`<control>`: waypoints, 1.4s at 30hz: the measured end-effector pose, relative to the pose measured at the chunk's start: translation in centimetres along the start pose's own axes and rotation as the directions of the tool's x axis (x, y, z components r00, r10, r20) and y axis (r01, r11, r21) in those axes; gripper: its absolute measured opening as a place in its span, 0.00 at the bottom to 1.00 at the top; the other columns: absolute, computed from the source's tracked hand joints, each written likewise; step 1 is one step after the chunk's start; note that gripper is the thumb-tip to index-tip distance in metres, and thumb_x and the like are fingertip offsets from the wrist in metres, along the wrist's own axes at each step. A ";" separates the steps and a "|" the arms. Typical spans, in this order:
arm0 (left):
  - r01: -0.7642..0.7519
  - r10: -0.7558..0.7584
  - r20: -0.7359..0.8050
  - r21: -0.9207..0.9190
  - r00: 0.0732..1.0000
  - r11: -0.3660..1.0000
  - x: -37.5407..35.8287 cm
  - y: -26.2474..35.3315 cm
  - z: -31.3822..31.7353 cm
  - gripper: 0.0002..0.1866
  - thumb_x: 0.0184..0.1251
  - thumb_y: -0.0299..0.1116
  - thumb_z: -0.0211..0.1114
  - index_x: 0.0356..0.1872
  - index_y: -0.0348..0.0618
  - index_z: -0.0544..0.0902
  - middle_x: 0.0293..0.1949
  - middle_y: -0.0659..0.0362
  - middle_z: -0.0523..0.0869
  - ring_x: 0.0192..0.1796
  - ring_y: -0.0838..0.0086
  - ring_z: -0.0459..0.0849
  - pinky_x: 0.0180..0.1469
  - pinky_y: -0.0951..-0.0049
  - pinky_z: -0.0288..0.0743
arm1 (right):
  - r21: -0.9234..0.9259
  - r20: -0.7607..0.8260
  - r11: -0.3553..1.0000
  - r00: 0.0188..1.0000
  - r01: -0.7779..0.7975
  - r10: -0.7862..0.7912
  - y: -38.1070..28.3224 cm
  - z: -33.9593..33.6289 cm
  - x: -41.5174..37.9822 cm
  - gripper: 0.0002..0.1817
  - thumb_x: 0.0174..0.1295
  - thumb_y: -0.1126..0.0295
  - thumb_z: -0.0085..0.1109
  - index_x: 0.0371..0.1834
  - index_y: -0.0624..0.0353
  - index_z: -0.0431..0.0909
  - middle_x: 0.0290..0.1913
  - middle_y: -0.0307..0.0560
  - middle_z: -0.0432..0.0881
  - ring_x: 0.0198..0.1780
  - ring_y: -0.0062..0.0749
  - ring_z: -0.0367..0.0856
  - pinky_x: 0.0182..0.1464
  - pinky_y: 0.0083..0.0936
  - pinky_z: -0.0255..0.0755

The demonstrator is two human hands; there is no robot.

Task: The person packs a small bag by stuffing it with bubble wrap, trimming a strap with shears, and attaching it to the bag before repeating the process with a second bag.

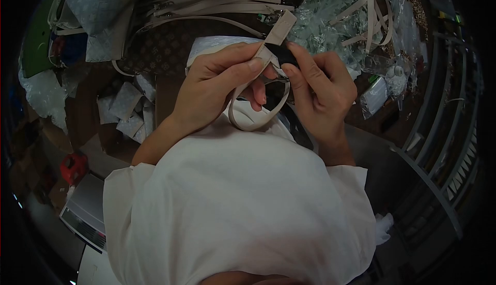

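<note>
1. A single head-worn camera gives the view, looking from above the person's own chest, forward and steeply down.
2. The white T-shirt [237, 202] lies closest, seen from above, filling the lower middle down to the bottom edge.
3. The left hand [214, 81] and right hand [325, 86] are near, just above the middle of the view.
4. The beige straps [222, 2] lie farther forward, along the top edge.
5. The lens is very wide: the metal rack [423, 173] bends at the right, and the corners fall into black.

light: dim; right: long-barred grey metal rack [442, 125]; far lower left: small bright glints [17, 201]
</note>
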State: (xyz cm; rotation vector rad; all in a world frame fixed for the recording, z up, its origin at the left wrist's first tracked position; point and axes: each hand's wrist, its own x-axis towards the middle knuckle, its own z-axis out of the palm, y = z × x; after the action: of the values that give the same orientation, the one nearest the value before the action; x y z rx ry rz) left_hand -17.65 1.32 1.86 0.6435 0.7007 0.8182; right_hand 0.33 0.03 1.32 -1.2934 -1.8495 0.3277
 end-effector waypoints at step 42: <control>-0.050 -0.253 0.543 0.482 0.801 0.875 0.4 4.0 -5.9 0.12 0.66 0.35 0.54 0.30 0.35 0.76 0.20 0.64 0.74 0.22 0.83 0.73 0.27 0.84 0.68 | 0.658 0.594 0.704 0.759 -0.269 -0.265 7.5 -5.8 7.1 0.18 0.51 0.73 0.64 0.46 0.65 0.77 0.28 0.38 0.74 0.25 0.15 0.70 0.23 0.13 0.59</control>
State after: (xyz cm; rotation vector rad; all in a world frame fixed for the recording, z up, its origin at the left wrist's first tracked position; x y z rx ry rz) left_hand -23.65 5.11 1.12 1.2350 0.3423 0.2855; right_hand 8.65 8.05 3.62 -0.6256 -1.9232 1.5254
